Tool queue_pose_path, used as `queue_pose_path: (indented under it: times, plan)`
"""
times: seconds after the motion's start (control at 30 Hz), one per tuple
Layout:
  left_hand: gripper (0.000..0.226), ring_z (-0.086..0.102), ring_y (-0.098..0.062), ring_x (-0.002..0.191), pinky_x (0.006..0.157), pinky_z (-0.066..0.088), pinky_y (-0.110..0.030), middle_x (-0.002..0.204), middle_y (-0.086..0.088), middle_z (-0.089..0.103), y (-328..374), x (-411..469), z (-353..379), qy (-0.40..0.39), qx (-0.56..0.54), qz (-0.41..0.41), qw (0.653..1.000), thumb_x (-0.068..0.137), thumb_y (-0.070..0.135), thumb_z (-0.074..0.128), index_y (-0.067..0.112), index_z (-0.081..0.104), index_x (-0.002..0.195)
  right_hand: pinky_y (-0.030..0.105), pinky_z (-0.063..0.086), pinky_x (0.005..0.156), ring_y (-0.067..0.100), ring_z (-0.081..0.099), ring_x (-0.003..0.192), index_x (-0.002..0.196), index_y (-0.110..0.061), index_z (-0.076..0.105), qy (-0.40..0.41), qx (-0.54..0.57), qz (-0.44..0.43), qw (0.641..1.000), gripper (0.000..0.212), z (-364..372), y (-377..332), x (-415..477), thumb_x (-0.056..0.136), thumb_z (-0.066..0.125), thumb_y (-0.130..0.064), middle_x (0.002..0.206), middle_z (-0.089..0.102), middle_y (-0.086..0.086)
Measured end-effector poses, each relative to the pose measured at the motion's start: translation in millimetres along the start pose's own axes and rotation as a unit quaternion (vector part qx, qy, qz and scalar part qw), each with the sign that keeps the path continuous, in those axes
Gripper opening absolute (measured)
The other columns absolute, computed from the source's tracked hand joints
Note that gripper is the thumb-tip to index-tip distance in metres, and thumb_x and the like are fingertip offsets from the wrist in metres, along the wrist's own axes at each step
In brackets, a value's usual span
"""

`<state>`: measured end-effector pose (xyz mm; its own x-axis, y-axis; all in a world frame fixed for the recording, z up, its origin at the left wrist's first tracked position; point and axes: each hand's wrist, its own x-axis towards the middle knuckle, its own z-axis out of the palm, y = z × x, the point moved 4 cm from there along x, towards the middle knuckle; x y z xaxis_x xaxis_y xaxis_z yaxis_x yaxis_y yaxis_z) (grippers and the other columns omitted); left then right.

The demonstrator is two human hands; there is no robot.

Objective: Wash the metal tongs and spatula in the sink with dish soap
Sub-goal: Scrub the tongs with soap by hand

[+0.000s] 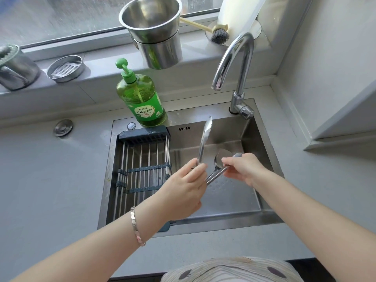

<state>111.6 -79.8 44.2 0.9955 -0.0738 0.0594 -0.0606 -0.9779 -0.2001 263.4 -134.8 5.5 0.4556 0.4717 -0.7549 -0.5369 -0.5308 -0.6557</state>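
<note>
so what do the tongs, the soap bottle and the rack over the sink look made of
Tongs: bare metal, likely stainless steel, bright and mirror-like.
Soap bottle: clear green plastic, glossy; the pump tube shows through it.
Drying rack: shiny metal rods with dark, matte end pieces, probably plastic.

On the windowsill stand two steel pots, one inside the other. To their left lies a round metal tin with a small grater plate in it, and at the far left stands a metal cup. To their right, a brush lies beside a white roll. A round metal cap sits in the grey worktop. A rack of metal bars lies across the left part of the sink.
</note>
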Motion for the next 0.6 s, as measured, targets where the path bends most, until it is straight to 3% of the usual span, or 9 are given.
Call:
queue_pose_path:
  times: [0.13, 0.2, 0.27, 0.3, 0.33, 0.37, 0.43, 0.53, 0.6]
  plan:
    - [0.042, 0.034, -0.032, 0.131, 0.110, 0.031, -0.050, 0.134, -0.011, 0.039, -5.5, -11.0, 3.0, 0.115, -0.111, -0.086, 0.983, 0.071, 0.014, 0.049, 0.008, 0.055, 0.113, 0.023, 0.053, 0.039, 0.017, 0.057, 0.059, 0.087, 0.000, 0.052, 0.007, 0.108, 0.006, 0.994, 0.017, -1.9, 1.6, -0.3, 0.098, 0.043, -0.010, 0.071, 0.054, 0.013]
    - [0.066, 0.031, -0.027, 0.135, 0.108, 0.038, -0.041, 0.143, 0.002, 0.020, -14.4, -13.6, 1.1, 0.105, -0.301, -0.260, 0.911, 0.079, 0.015, 0.057, 0.019, 0.028, 0.139, 0.024, 0.055, 0.041, 0.021, 0.059, 0.063, 0.090, 0.004, 0.052, 0.005, 0.134, 0.005, 0.991, 0.029, -1.3, 1.6, -2.0, 0.101, 0.035, -0.016, 0.074, 0.057, 0.016]
    - [0.085, 0.050, -0.018, 0.122, 0.093, 0.050, -0.029, 0.143, 0.005, 0.023, -16.1, -12.6, 5.7, -0.007, -0.553, -0.442, 0.706, 0.084, 0.024, 0.066, 0.024, 0.009, 0.147, 0.026, 0.056, 0.045, 0.024, 0.061, 0.066, 0.087, 0.006, 0.053, -0.018, 0.146, -0.003, 0.989, 0.038, 3.6, 1.7, -5.1, 0.103, 0.029, -0.020, 0.075, 0.059, 0.019]
    - [0.079, 0.062, -0.016, 0.103, 0.078, 0.056, -0.026, 0.139, -0.003, 0.039, -13.2, -11.3, 9.4, -0.051, -0.649, -0.487, 0.583, 0.085, 0.026, 0.066, 0.020, 0.016, 0.146, 0.026, 0.057, 0.048, 0.025, 0.062, 0.066, 0.086, 0.006, 0.053, -0.040, 0.152, -0.007, 0.988, 0.041, 6.8, 1.2, -7.7, 0.103, 0.027, -0.021, 0.075, 0.060, 0.020]
    - [0.063, 0.068, -0.014, 0.080, 0.063, 0.057, -0.023, 0.122, -0.007, 0.059, -11.2, -9.4, 13.7, -0.073, -0.705, -0.498, 0.500, 0.086, 0.026, 0.064, 0.011, 0.033, 0.138, 0.027, 0.057, 0.050, 0.026, 0.063, 0.066, 0.087, 0.005, 0.053, -0.069, 0.159, -0.010, 0.985, 0.043, 9.6, -0.4, -10.8, 0.103, 0.024, -0.022, 0.076, 0.061, 0.020]
    - [0.042, 0.064, -0.010, 0.057, 0.050, 0.052, -0.020, 0.094, -0.006, 0.070, -11.2, -8.4, 16.1, -0.085, -0.715, -0.496, 0.486, 0.088, 0.024, 0.062, 0.005, 0.049, 0.124, 0.028, 0.058, 0.053, 0.027, 0.065, 0.066, 0.091, 0.006, 0.052, -0.096, 0.172, -0.016, 0.980, 0.041, 11.5, -2.9, -14.6, 0.104, 0.023, -0.020, 0.079, 0.061, 0.021]
    - [0.028, 0.044, -0.008, 0.036, 0.039, 0.038, -0.016, 0.054, 0.000, 0.060, -15.3, -11.4, 17.2, -0.087, -0.679, -0.498, 0.532, 0.090, 0.020, 0.060, -0.007, 0.063, 0.096, 0.031, 0.058, 0.064, 0.027, 0.067, 0.072, 0.110, 0.010, 0.048, -0.114, 0.186, -0.043, 0.975, 0.029, 6.8, -7.1, -16.2, 0.102, 0.027, -0.008, 0.089, 0.062, 0.023]
    - [0.037, 0.037, -0.010, 0.039, 0.040, 0.035, -0.015, 0.051, -0.003, 0.045, -20.8, -19.9, 18.6, -0.091, -0.636, -0.503, 0.577, 0.089, 0.023, 0.062, -0.014, 0.062, 0.090, 0.027, 0.047, 0.090, 0.024, 0.061, 0.103, 0.134, 0.003, 0.040, 0.033, -0.025, -0.191, 0.981, 0.038, -26.5, -14.9, -3.1, 0.096, 0.038, 0.002, 0.124, 0.057, 0.019]
    - [0.035, 0.036, -0.010, 0.040, 0.040, 0.035, -0.015, 0.052, -0.002, 0.043, -22.1, -19.5, 15.8, -0.094, -0.630, -0.503, 0.585, 0.088, 0.024, 0.062, -0.011, 0.064, 0.090, 0.017, 0.027, 0.106, 0.013, 0.043, 0.128, 0.138, -0.005, 0.042, 0.081, -0.260, -0.365, 0.890, 0.041, -30.7, -24.0, -17.4, 0.098, 0.038, -0.014, 0.140, 0.045, 0.001]
